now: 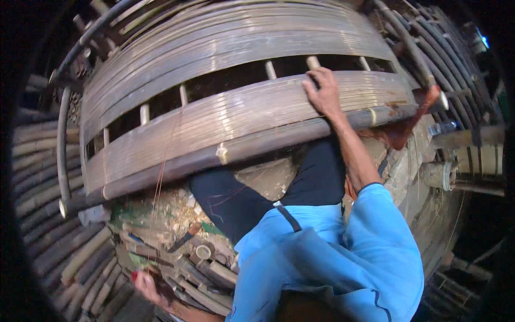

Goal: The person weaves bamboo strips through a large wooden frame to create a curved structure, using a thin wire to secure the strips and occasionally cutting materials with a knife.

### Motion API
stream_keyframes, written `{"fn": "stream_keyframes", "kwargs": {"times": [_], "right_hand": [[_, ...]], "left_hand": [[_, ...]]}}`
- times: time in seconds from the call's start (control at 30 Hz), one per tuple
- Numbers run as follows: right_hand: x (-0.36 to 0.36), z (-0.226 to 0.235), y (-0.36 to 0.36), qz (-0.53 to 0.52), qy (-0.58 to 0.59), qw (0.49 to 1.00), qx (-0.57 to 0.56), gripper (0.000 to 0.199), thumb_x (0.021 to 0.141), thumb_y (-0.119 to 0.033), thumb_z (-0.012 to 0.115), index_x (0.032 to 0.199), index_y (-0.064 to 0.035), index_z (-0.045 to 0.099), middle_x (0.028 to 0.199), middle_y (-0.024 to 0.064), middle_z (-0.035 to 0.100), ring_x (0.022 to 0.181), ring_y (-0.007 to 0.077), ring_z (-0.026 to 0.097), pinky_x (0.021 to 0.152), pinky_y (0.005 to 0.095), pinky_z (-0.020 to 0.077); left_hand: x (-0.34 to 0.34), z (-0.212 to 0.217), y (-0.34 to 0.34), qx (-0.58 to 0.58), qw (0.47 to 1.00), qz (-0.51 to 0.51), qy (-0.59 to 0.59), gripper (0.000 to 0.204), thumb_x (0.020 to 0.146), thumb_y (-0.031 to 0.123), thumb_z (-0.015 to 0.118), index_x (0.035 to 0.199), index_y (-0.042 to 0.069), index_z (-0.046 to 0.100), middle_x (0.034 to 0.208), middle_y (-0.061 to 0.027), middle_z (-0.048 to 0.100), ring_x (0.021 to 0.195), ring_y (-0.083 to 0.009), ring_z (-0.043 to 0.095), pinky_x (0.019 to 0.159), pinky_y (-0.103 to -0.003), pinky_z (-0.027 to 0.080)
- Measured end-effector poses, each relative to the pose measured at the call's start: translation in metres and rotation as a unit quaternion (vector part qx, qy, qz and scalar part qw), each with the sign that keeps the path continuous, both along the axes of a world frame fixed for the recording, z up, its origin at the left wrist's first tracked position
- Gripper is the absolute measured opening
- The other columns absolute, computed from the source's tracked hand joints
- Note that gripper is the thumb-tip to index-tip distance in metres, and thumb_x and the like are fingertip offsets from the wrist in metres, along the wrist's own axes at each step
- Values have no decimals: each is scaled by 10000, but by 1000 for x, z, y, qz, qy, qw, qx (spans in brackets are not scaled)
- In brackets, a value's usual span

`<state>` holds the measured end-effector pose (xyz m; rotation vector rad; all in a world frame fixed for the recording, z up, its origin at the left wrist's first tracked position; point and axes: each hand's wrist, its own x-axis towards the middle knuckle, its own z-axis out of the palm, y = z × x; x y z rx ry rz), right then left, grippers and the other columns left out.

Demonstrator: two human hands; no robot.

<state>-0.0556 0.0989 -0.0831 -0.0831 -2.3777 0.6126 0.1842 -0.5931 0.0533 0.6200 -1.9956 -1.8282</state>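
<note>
A wide panel of thin bamboo slats (252,104) lies across my lap, its near edge bound to a dark pole (284,138) with pale ties. A long gap splits the slats, and crosspieces (270,70) show through it. My right hand (324,95) bears on the near band, its fingers curled over the slat edge beside a crosspiece. Low at the left, my left hand (153,290) is away from the panel, slightly blurred, with fingers pinched near something small and red. Thin reddish thread (159,188) runs from the panel down toward that hand, which appears to hold it.
A knife (185,237) lies among wood chips left of my legs. Cut bamboo pieces (222,272) are heaped near my left arm. Poles (40,161) line the left side. On the right are a clear plastic bottle (443,127) and a pale container (435,175).
</note>
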Motion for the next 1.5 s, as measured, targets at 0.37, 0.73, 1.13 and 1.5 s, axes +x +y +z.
{"fn": "stream_keyframes", "kwargs": {"times": [0.37,0.73,1.13,1.5], "right_hand": [[-3,10,6,-12,-48,998,-28,269,879,-240,790,1079,-96,681,1163,162,572,1124,382,565,985,513,485],[-3,14,-7,-38,-60,997,13,304,889,-271,770,1124,-92,699,1181,130,595,1136,359,560,970,506,454],[10,29,-72,330,-101,934,91,228,872,-265,800,1062,-143,771,1331,124,584,1275,370,515,1059,494,474],[3,109,-76,438,-253,836,-211,211,958,-289,774,1004,-99,695,884,102,654,906,232,632,767,427,511]], "left_hand": [[8,70,67,-235,905,-313,-164,411,1111,301,584,774,83,498,620,16,385,549,-107,316,518,-393,209],[41,103,50,-376,871,-188,-254,350,1065,319,620,863,34,591,780,-90,529,686,-231,469,634,-427,373],[-74,68,119,-612,774,-159,-34,380,964,124,755,1298,-41,682,1281,-207,719,1143,-354,690,1026,-440,510],[-225,-41,360,150,793,-560,-188,381,997,169,741,1318,-16,652,799,-17,681,619,-89,595,551,-250,473]]}}
